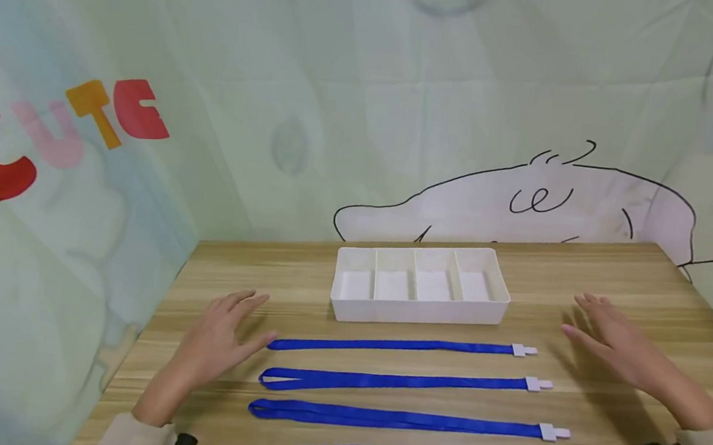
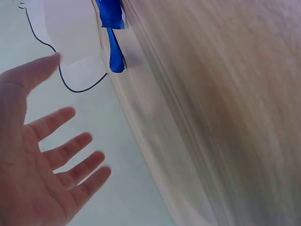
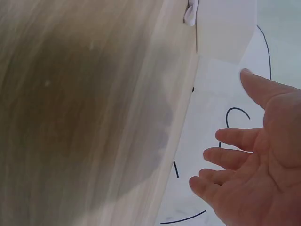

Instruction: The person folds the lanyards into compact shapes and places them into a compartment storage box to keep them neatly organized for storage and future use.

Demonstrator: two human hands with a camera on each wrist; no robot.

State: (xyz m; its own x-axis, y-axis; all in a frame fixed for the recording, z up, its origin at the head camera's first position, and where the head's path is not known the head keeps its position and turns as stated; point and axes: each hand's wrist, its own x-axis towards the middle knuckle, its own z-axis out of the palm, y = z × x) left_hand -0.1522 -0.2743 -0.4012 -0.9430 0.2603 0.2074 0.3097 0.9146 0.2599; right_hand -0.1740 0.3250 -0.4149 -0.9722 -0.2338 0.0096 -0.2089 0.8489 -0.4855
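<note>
This looks like a small curtained-off corner or booth; whether it stands in a home, an office or elsewhere cannot be told. A pale green cloth backdrop (image 1: pixel 295 52), creased and softly folded, hangs behind and to the left of a wood-grain counter (image 1: pixel 584 273). Its print is playful: colourful letters (image 1: pixel 95 108) spelling "CUTE" and a black-outlined white cartoon figure (image 1: pixel 468 204).

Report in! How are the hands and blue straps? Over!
Left hand, right hand: open, holding nothing. Four blue straps side by side, below the white tray in head view. Nothing lying across them.
</note>
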